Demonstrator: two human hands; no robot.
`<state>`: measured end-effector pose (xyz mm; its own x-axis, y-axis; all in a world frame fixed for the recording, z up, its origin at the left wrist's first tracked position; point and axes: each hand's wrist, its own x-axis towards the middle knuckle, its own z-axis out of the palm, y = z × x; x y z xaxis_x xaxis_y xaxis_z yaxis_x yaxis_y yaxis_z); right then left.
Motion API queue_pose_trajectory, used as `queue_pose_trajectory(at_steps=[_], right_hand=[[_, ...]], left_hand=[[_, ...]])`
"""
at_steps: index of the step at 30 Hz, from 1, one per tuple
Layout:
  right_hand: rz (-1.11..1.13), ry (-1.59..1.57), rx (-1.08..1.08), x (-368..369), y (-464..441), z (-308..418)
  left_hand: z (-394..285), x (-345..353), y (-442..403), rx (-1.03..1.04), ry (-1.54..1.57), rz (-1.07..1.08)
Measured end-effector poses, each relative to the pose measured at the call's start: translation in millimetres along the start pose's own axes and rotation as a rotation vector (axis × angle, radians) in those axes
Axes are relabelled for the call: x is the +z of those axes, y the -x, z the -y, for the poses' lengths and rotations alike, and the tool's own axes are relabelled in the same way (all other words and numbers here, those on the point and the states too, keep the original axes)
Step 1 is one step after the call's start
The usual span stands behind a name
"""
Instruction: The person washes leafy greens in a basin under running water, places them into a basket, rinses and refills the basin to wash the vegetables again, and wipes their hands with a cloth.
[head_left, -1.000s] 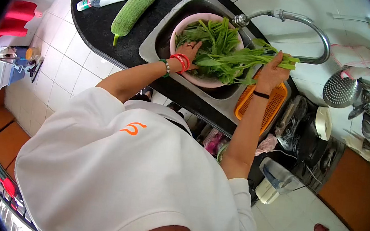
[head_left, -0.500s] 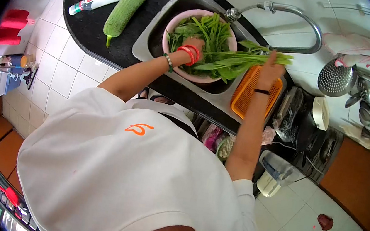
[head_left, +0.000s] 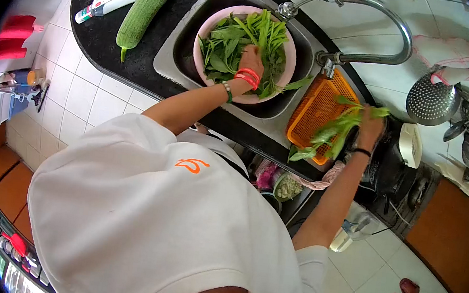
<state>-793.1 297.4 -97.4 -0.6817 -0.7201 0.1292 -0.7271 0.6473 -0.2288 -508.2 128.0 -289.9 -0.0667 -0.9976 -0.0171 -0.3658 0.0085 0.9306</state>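
My left hand (head_left: 251, 61), with red bangles and a beaded bracelet, is in a pink basin (head_left: 203, 24) of leafy greens (head_left: 224, 35). Its fingers are curled in among the stems, partly hidden by leaves. My right hand (head_left: 371, 127), wearing a dark band, grips a bunch of leafy greens (head_left: 335, 129), whose leaf ends hang down and are slightly blurred. That bunch is over the right part of an orange plastic basket (head_left: 308, 106). One leafy sprig (head_left: 297, 84) pokes out past the basin's right rim.
The basin sits in a steel sink (head_left: 167, 52) under a curved tap (head_left: 401, 32). A long green gourd (head_left: 144, 17) and a bottle (head_left: 109, 0) lie on the black counter (head_left: 98, 44). A dark pan (head_left: 390, 173) stands right of the basket; ladles and a skimmer (head_left: 433, 100) hang from the wall.
My right hand has moved right and down with its bunch of greens, away from the basin and over the basket's right side. My left hand stays in the basin.
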Motion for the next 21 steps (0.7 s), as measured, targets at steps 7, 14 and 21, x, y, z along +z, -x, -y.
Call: queue_pose_trajectory(at_steps=[7,14,21], right_hand=[[-0.121,-0.167,-0.006,45.6,54.8,104.0],[0.430,-0.806,-0.008,166.4,46.8,172.9],[0.171,-0.350,-0.181,241.8,15.5,221.9]], left_hand=[[-35.1,-4.2,-69.1,-0.719,-0.031,-0.115],[-0.8,5.4,-82.8,-0.511,0.043,-0.116],[16.3,7.1,-98.4,-0.309,0.017,-0.032]])
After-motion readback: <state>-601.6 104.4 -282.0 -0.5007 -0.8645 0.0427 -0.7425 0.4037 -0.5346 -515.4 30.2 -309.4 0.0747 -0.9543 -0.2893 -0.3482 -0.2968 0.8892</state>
